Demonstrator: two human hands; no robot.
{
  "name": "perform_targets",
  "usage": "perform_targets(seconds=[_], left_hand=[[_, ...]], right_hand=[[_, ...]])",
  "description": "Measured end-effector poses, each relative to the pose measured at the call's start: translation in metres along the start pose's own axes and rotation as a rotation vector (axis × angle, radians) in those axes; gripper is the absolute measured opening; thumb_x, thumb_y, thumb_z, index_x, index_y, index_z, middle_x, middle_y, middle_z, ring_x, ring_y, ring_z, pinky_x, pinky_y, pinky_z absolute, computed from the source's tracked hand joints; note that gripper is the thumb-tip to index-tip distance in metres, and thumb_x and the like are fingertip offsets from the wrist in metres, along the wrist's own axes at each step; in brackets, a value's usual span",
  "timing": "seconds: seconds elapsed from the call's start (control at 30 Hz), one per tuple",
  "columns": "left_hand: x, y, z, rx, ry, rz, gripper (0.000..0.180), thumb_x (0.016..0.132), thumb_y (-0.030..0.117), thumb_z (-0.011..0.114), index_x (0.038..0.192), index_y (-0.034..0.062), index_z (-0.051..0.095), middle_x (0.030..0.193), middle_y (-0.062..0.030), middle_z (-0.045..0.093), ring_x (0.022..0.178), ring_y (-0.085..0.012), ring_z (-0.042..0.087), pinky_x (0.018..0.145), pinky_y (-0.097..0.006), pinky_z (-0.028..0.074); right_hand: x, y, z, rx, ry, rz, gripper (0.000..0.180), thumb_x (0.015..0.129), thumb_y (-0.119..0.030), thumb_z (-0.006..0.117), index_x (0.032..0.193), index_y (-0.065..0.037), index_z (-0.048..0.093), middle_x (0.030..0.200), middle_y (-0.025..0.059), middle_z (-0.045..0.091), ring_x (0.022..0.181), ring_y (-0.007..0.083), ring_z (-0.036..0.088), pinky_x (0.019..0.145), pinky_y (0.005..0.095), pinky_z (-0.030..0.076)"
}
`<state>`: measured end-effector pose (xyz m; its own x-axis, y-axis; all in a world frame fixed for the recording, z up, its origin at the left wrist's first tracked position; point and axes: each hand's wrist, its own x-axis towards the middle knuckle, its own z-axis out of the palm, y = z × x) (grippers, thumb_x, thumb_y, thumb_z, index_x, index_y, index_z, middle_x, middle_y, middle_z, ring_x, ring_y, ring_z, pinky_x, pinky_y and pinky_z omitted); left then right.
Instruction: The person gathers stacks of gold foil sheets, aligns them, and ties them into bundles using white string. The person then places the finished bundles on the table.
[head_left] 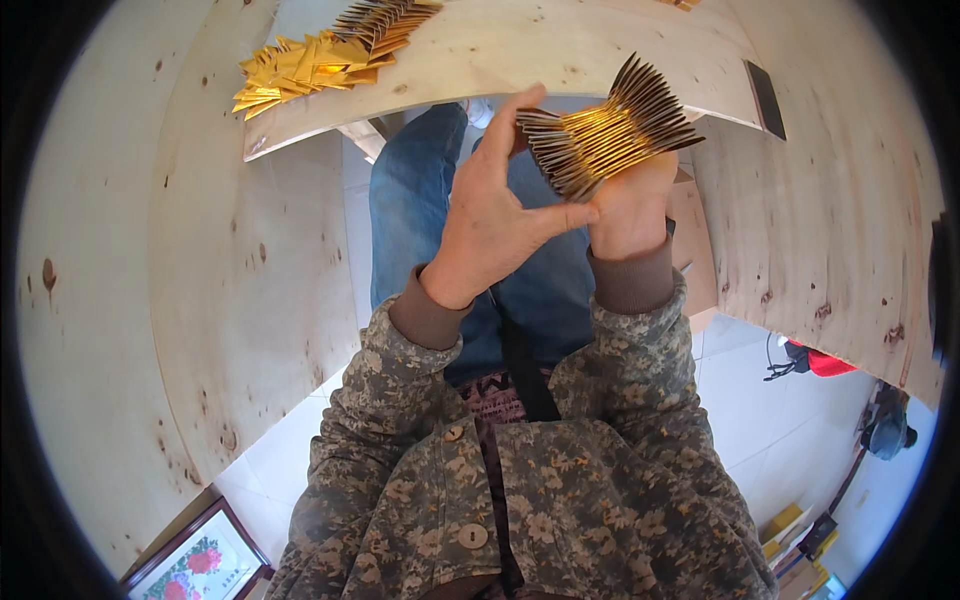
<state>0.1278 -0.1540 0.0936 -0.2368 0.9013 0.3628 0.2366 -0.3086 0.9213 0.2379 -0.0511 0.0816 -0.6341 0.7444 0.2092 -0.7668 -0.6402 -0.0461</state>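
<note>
A fanned stack of folded gold paper pieces [605, 140], dark brown at its flared ends, is held up in front of me over my lap. My right hand [632, 200] grips it from below, its fingers mostly hidden under the stack. Beside the stack's left end is my left hand [485, 195], thumb and forefinger stretched wide apart. That thumb tip reaches the stack's lower corner near my right wrist; whether it touches the paper is hard to tell.
A curved wooden table [480, 60] lies ahead, with a pile of folded gold papers [315, 70] at its left. Wooden panels [250, 260] flank me on both sides. A dark strip [764, 98] sits at the table's right edge. A cardboard box [695, 235] stands beneath. A framed flower picture [200, 560] is lower left.
</note>
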Motion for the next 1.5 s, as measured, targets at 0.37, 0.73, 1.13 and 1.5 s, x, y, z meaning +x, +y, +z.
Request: perform_targets(seconds=[0.37, 0.73, 1.13, 1.5], left_hand=[[0.047, -0.055, -0.006, -0.49, 0.313, -0.236, 0.044, 0.088, 0.001, 0.068, 0.128, -0.0033, 0.051, 0.111, -0.0086, 0.065, 0.099, -0.0129, 0.062, 0.088, -0.025, 0.051], [0.089, -0.111, -0.033, -0.973, 0.28, -0.289, 0.047, 0.094, 0.011, 0.063, 0.136, 0.0007, 0.044, 0.125, -0.0094, 0.058, 0.115, -0.0171, 0.056, 0.099, -0.032, 0.047], [0.092, -0.113, -0.052, 0.288, 0.497, 0.188, 0.052, 0.086, 0.013, 0.067, 0.134, 0.0026, 0.05, 0.133, -0.0127, 0.051, 0.124, -0.0262, 0.048, 0.107, -0.038, 0.034], [0.132, -0.1, -0.051, 1.069, 0.015, 0.362, 0.076, 0.094, 0.068, 0.033, 0.132, 0.0061, 0.056, 0.138, -0.0104, 0.054, 0.132, -0.0281, 0.045, 0.113, -0.044, 0.02]], right_hand=[[0.056, 0.017, 0.013, -0.417, 0.516, -0.106, 0.079, 0.095, -0.068, 0.029, 0.135, -0.002, 0.046, 0.134, 0.0115, 0.052, 0.121, 0.0262, 0.049, 0.106, 0.0392, 0.036], [0.107, 0.012, -0.028, -0.984, 0.221, 0.088, 0.066, 0.077, -0.012, 0.082, 0.129, 0.002, 0.044, 0.124, 0.0122, 0.056, 0.114, 0.0172, 0.055, 0.098, 0.0311, 0.047], [0.135, 0.003, -0.089, -1.445, 0.005, -0.209, 0.048, 0.076, -0.001, 0.075, 0.118, 0.002, 0.051, 0.11, 0.0078, 0.062, 0.101, 0.0152, 0.06, 0.091, 0.0294, 0.049], [0.14, -0.009, -0.12, -1.411, -0.035, -0.064, 0.055, 0.076, -0.004, 0.078, 0.121, 0.0, 0.047, 0.112, 0.0099, 0.059, 0.103, 0.0145, 0.059, 0.091, 0.0291, 0.051]])
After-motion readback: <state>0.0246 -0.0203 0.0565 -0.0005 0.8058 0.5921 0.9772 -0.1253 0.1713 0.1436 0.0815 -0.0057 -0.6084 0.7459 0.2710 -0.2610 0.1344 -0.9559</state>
